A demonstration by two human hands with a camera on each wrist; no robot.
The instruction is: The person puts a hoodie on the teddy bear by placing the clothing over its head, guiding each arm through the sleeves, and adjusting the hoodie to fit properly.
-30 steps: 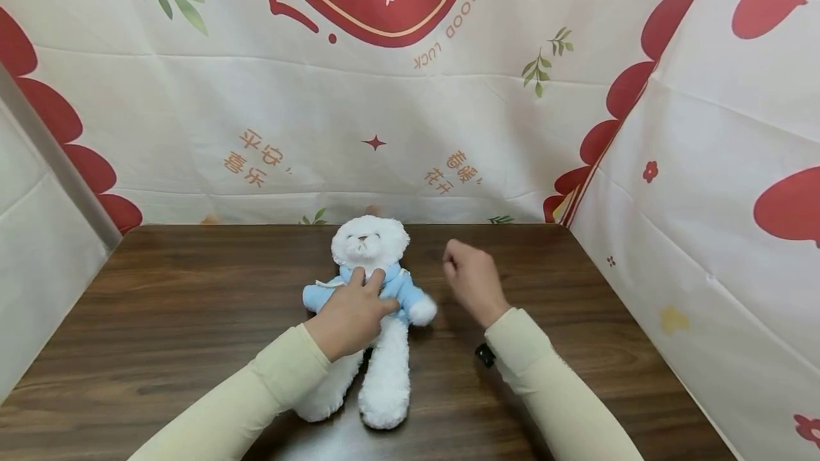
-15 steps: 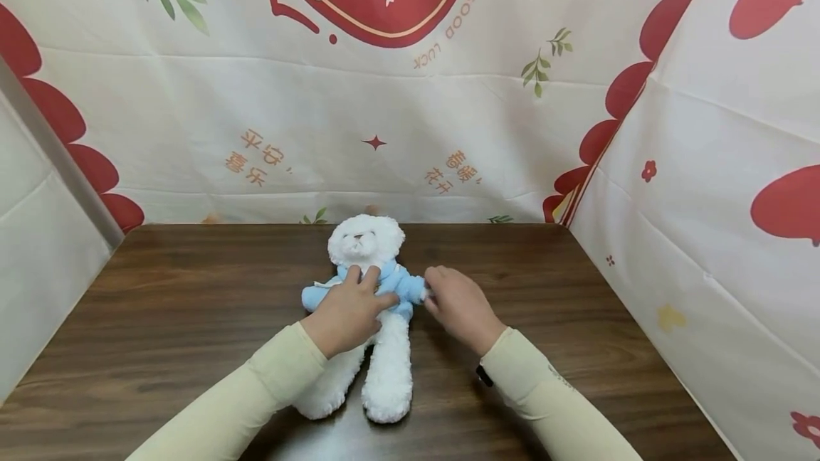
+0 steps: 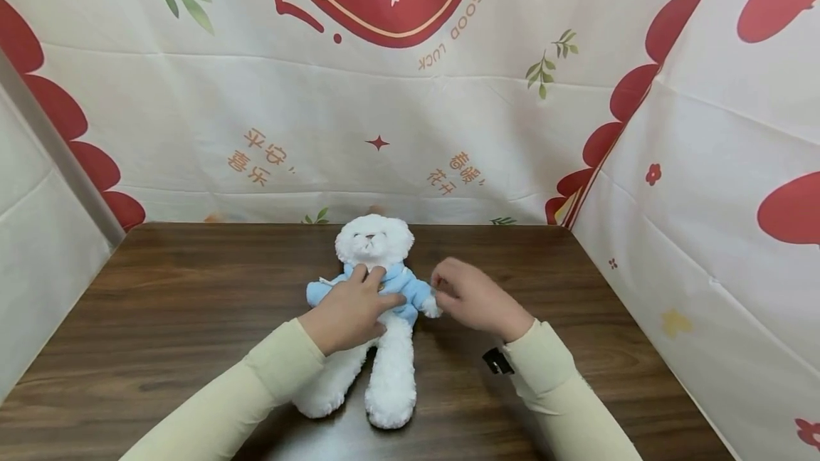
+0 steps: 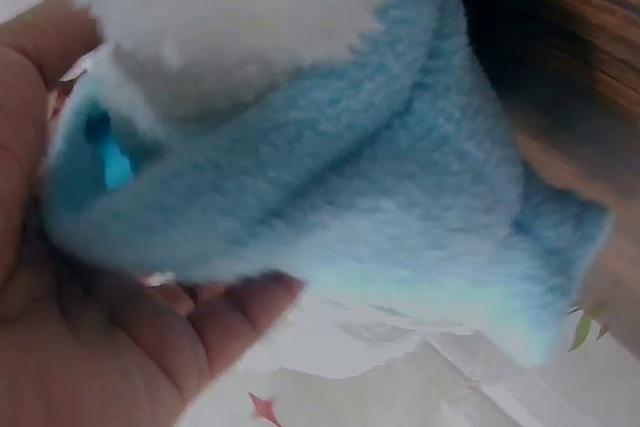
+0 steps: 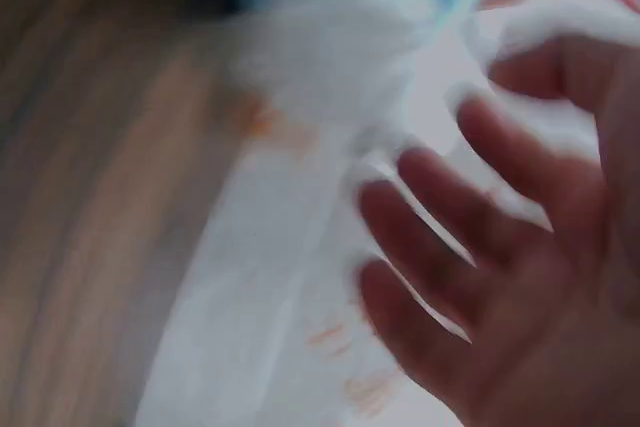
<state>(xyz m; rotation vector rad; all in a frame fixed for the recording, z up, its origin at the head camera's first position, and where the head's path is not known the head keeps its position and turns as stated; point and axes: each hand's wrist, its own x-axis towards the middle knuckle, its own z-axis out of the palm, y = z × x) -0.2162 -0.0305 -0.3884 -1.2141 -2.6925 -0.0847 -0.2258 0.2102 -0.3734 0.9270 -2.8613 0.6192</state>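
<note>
A white teddy bear in a light blue jacket lies on its back on the brown table, head toward the far edge. My left hand rests on its chest with fingers spread. In the left wrist view, blue fleece and white fur show beside the thumb and fingers of that hand. My right hand is right by the bear's white paw on the right. The right wrist view shows its fingers apart and slightly bent, holding nothing.
A white printed cloth hangs behind the table, and another cloth wall stands along the right. A small black object sits under the right sleeve cuff.
My right hand has come in from the right to the bear's paw, held its end, then let go and loosened its fingers. The left hand has stayed on the chest.
</note>
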